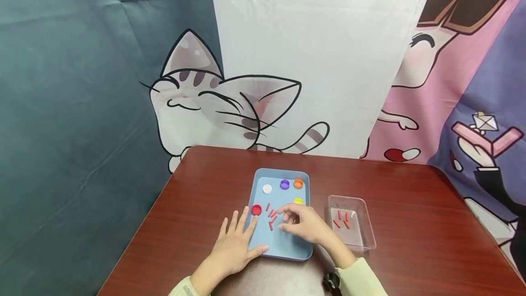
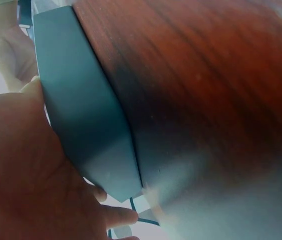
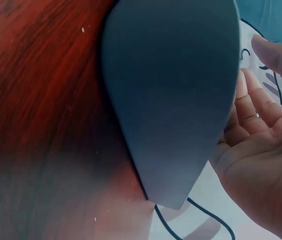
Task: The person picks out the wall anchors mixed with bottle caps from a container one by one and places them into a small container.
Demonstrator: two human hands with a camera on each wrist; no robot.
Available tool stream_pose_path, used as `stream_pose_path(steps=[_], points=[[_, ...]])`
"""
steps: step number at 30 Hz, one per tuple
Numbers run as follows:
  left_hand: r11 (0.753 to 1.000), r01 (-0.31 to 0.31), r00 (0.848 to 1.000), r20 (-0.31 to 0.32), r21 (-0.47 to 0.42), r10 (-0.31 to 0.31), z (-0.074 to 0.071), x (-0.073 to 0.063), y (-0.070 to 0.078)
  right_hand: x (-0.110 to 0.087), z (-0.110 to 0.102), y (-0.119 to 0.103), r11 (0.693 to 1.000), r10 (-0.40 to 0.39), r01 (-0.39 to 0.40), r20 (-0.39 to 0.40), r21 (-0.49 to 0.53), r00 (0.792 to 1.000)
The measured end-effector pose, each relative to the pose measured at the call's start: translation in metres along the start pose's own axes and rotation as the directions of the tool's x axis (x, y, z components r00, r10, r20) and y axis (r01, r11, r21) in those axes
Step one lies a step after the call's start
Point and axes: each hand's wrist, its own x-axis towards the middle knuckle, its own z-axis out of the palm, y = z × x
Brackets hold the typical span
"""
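Note:
A blue tray (image 1: 283,248) lies on the table. Several small red sticks (image 1: 273,219) are scattered at its middle, beside a small round red lid-like piece (image 1: 256,209). My left hand (image 1: 234,246) rests over the tray's left edge with fingers spread, the index fingertip close to the red piece. Over the tray's right side is my right hand (image 1: 303,224), its index finger near the sticks. Thumb and fingers stand apart in the right wrist view, with nothing showing between them. From the wrists, the tray's outer wall (image 2: 81,90) hides most of its contents.
White (image 1: 267,189), purple (image 1: 284,184), orange (image 1: 297,183) and yellow (image 1: 298,201) round pieces sit in the tray's far part. To the right, a clear plastic box (image 1: 357,236) holds several red sticks (image 1: 347,224). A printed cloth (image 1: 320,58) hangs behind the table (image 1: 197,195).

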Motion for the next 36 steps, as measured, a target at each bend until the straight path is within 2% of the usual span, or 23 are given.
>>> stream_pose_path(steps=[14, 23, 36], points=[[1.000, -0.002, 1.000, 0.014, 0.015, 0.001, 0.001, -0.001, 0.000, 0.011, 0.012, 0.000, 1.000, 0.011, -0.010, 0.109, -0.005, 0.994], [1.000, -0.005, 1.000, 0.004, 0.023, 0.005, 0.002, 0.001, -0.001, 0.018, 0.015, 0.000, 0.993, 0.062, -0.047, 0.143, -0.110, 0.988], [1.000, -0.001, 1.000, 0.006, 0.018, 0.001, 0.000, 0.000, 0.001, 0.025, 0.024, 0.010, 0.973, 0.054, -0.017, 0.158, -0.230, 0.986]])
